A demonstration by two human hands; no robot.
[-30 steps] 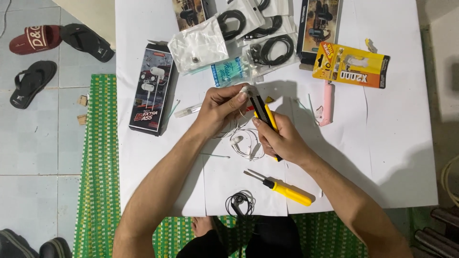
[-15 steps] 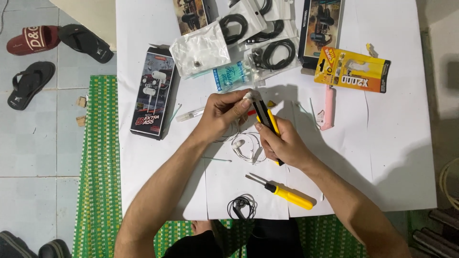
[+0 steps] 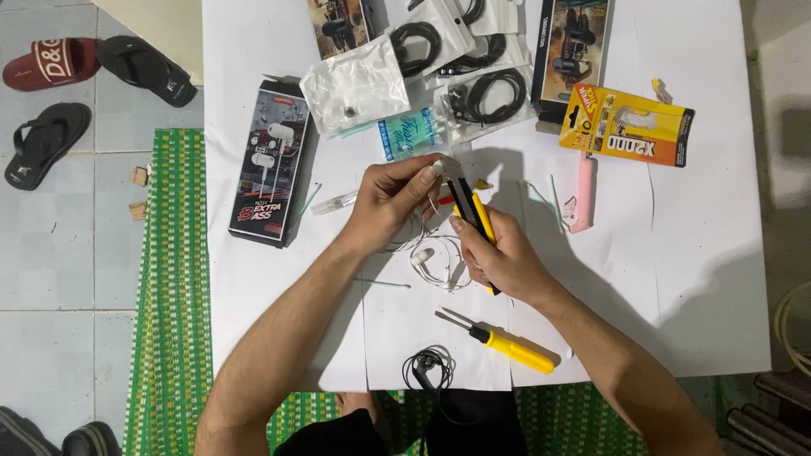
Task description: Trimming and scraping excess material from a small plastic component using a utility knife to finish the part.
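Observation:
My right hand grips a yellow-and-black utility knife, its blade tip pointing up toward my left fingertips. My left hand pinches a small white earbud piece right at the blade tip. White earphones with thin wire lie on the white sheet between and below my hands. A yellow-handled screwdriver lies below my right hand, and a coil of black earphones sits at the near edge.
A black earphone box lies left. Bagged black cables, a clear plastic bag, a yellow glue card and a pink tool lie farther back. Sandals rest on the tiled floor; a green mat lies underneath.
Both hands stay close together over the earphones; the knife tip and left fingers have shifted only slightly. The view has drifted a little.

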